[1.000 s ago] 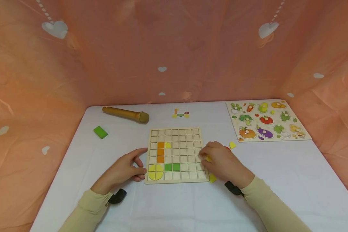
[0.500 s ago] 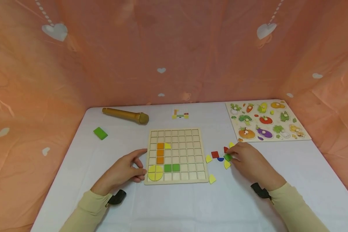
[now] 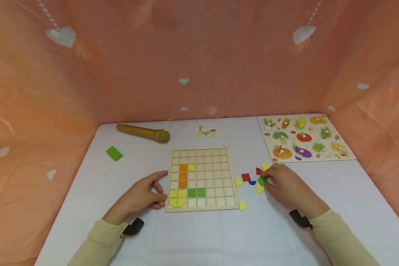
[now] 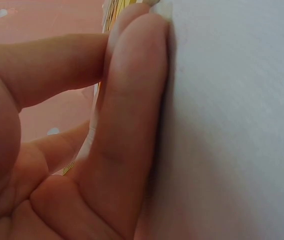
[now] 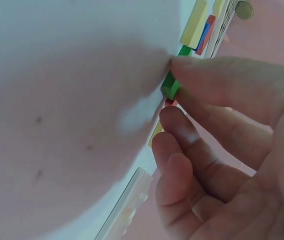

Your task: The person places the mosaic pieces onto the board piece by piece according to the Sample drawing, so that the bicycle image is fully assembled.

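A square wooden grid board lies mid-table, holding orange and green squares, a yellow quarter-circle and a yellow circle. At its left edge rests my left hand, index finger and thumb touching the side; the left wrist view shows its fingers low along the white cloth. Right of the board, my right hand pinches a green square block between thumb and index finger. Around it lie a red square, a red quarter-circle, a blue half-circle and several yellow quarter-circles.
A gold microphone and a green rectangular block lie back left. Behind the board is a small pattern card. A vegetable puzzle board occupies the back right. A pink curtain hangs around the table's back and sides.
My right hand has moved right from the board's right edge to the loose pieces, uncovering several of them, and has come onto the green square. My left hand has stayed at the board's edge.
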Demonstrator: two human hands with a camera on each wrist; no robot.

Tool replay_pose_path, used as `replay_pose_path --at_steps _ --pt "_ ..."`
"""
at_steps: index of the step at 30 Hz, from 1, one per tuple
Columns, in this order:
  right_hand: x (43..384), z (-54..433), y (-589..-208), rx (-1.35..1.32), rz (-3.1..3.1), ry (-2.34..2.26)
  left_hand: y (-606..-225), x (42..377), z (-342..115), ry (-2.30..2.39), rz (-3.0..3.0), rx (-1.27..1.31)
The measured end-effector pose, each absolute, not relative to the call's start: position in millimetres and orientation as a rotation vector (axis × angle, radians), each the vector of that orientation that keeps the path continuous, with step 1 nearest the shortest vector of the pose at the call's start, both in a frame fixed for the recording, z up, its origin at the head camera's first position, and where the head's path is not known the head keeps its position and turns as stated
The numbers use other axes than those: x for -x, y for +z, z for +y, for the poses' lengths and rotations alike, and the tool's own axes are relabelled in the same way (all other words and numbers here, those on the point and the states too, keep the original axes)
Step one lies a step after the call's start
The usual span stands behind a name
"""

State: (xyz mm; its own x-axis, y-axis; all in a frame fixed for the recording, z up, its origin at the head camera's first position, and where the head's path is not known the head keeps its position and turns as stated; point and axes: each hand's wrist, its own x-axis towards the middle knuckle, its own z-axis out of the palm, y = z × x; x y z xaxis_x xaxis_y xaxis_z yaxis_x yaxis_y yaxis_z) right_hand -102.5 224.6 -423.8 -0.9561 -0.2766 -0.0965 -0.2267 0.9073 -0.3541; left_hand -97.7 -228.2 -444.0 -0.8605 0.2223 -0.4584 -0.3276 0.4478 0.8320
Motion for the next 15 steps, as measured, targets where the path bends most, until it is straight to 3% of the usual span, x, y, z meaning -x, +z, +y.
replay_pose_path --at_steps 15 --pt "104.1 229.0 -423.2 0.402 2.923 -0.508 -443.8 97.1 -227.5 1.433 2.183 0.098"
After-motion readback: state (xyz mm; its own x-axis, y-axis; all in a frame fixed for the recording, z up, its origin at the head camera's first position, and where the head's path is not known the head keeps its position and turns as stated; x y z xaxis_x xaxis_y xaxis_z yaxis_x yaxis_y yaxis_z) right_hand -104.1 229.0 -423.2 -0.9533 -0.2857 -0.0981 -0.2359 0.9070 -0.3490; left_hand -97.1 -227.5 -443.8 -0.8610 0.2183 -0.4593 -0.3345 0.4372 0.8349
